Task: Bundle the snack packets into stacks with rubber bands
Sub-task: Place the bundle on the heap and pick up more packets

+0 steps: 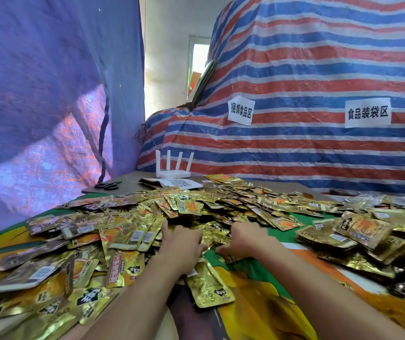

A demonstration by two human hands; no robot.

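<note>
My fingers [165, 225] sink into the gold snack packets [189, 207]; I cannot tell their grip. The packets lie just ahead at frame centre, left hand [181, 239] and right hand [245, 238] equally near.

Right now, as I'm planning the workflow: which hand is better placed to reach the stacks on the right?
Right. The right hand lies nearer the stacks, with green cloth between them; the left hand sits farther off and would have to cross over it.

The table [250, 285] bears heaped snack packets [189, 204], scissors [107, 185], a router [172, 168].
</note>
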